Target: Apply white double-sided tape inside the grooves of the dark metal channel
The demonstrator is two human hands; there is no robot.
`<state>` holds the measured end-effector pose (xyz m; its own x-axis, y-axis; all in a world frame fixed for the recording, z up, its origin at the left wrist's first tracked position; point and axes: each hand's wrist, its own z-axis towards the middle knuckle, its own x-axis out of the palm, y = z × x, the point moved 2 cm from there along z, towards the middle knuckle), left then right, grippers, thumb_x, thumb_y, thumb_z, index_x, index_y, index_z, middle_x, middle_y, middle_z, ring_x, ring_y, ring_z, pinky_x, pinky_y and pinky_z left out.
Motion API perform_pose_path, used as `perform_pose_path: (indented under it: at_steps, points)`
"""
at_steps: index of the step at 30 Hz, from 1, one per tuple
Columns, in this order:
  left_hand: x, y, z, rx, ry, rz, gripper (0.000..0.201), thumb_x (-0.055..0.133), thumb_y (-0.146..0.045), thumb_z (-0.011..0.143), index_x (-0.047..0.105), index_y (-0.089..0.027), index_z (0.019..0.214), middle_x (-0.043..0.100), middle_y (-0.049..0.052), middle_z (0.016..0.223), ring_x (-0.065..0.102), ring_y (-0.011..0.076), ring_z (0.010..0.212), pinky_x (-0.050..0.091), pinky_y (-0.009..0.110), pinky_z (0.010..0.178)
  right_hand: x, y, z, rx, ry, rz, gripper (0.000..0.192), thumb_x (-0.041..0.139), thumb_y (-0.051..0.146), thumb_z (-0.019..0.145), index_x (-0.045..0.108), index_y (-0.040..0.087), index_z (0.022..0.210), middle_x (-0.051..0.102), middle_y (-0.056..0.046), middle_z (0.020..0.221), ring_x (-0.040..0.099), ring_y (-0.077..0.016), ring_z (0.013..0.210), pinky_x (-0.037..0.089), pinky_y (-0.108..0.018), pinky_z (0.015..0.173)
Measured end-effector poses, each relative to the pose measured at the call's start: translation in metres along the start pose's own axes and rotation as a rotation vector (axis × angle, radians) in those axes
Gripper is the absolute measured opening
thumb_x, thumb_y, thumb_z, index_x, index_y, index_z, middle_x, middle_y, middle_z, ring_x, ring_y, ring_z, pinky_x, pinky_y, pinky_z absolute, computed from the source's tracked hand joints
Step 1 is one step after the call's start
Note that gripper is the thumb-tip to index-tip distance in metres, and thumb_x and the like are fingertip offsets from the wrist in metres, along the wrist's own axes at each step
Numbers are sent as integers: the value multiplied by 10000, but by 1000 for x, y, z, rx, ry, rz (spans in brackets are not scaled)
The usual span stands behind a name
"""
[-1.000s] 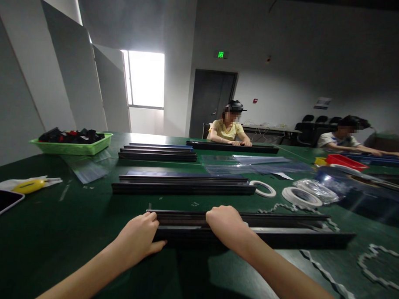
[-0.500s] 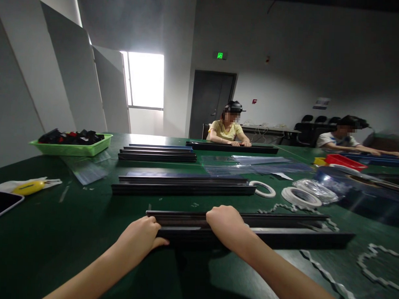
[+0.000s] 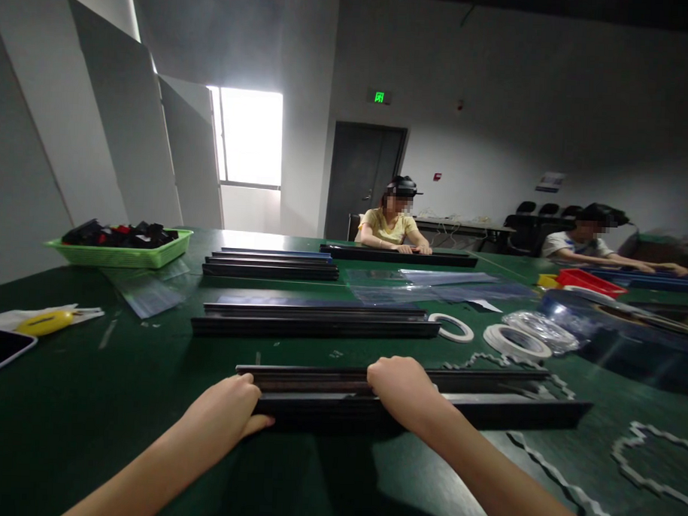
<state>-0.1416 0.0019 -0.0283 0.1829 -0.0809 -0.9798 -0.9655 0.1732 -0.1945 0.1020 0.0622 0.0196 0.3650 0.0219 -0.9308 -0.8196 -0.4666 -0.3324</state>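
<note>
You have one black rail (image 3: 519, 415) at the lower centre of the frame, above the table (image 3: 148, 371). Your left hand (image 3: 226, 408) is clasped round its left end; your right hand (image 3: 404, 388) curls into its channel, but I cannot tell what that grip has hold of. Two white tape rolls (image 3: 492, 343) lie right of centre, one green basket (image 3: 112, 257) at left. Since the earlier frame, rail and left hand have shifted left, your right hand slightly right.
</note>
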Motion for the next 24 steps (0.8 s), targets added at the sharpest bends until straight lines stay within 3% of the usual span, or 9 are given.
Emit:
perform_pose_path:
  at_steps: [8,24]
  points:
    - [3,-8,2,13,-59,148,416,514,-485,787,674,-107,855,649,150,910,619,262,855,495,362,795,1,2,0,27,-4,26,231,529,105,782,715,135,915,709,-166,855,674,-246,851,482,-290,699]
    - [5,-6,2,-12,-51,88,427,506,-502,774,655,-125,909,630,129,971,599,253,914,488,351,817,1,2,-3,20,-20,38,226,526,101,787,712,120,913,706,-180,868,673,-248,862,489,-288,715]
